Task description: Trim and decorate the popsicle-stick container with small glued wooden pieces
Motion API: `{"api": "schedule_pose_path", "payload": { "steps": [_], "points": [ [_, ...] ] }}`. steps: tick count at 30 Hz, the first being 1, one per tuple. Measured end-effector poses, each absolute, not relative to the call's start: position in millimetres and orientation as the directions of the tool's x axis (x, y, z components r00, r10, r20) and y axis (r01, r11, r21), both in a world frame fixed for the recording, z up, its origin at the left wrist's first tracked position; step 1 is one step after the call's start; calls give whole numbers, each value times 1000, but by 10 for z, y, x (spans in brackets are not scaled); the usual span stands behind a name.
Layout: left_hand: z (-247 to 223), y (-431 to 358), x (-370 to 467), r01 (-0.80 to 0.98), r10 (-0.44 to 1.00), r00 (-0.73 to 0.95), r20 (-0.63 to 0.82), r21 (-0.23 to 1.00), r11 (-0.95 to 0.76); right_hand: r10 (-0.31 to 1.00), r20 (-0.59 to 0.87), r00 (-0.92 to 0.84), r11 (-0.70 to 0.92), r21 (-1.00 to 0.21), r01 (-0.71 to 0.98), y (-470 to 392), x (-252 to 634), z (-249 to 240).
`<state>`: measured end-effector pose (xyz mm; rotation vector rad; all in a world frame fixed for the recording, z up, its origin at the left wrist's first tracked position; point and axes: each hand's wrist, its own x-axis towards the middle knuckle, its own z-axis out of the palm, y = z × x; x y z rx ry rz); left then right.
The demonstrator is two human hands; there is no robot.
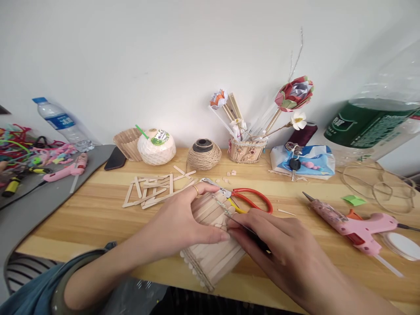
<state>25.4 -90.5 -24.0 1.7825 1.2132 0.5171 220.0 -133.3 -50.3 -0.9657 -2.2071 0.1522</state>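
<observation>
Head view: craft-stick piece [218, 260] is sitting at lower centre of frame, between your hands. Your left hand [185, 214] is gripping it; your right hand [278, 243] is pinching a thin dark tool [246, 228].

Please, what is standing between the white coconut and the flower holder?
In the head view, a twine spool stands between the coconut and the flower holder.

From here, the right hand [284, 243] hides much of the dark-handled tool [257, 239]; the big green-labelled bottle [367, 124] runs out of my view, far right.
</observation>
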Motion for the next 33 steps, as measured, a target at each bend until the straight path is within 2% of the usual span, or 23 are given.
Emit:
{"api": "schedule_pose_path", "payload": {
  "steps": [5, 9, 13, 17, 25, 33],
  "points": [
    [-234, -928, 294, 594, 918, 383, -99, 788, -163, 710, 565, -420, 671, -364, 646, -1382, 2176, -487],
    [-234, -959, 315, 626, 927, 369, -71, 756, -191, 707, 544, -452, 677, -336, 654, -1423, 2212, -478],
    [-209, -990, 342, 658, 936, 350, -46, 723, -211, 688, 511, -516, 690, -241, 683, -1426, 2252, -493],
    [-201, -997, 372, 689, 941, 338, -15, 685, -237, 656, 553, -514, 692, -170, 701, -1386, 2217, -489],
    [-298, -999, 355, 616, 934, 358, 18, 747, -250, 621, 612, -489, 698, -149, 700, -1351, 2178, -499],
    [-315, -999, 347, 591, 933, 359, -10, 776, -219, 600, 632, -490, 708, -136, 693, -1377, 2193, -520]
  ]
}}
